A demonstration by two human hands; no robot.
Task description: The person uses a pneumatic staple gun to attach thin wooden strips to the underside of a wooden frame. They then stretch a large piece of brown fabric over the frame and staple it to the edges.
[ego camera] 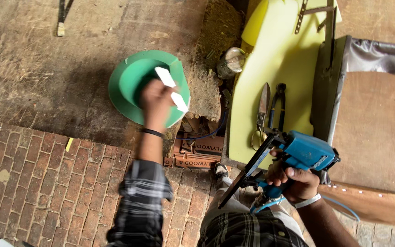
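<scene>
- The left hand (157, 101) is raised over a green plastic stool (136, 87) that stands on the bare ground, fingers pinched on two small white strips (172, 89).
- The right hand (296, 179) is clenched around the grip of a blue pneumatic staple gun (293, 158), held low near the lap, with a thin blue hose (339, 206) trailing off it.
- Just beyond the gun, scissors (261, 107) and pliers (277, 103) lie on a yellow foam sheet (282, 59).
- A brown wooden panel (376, 132) lies to the right.
</scene>
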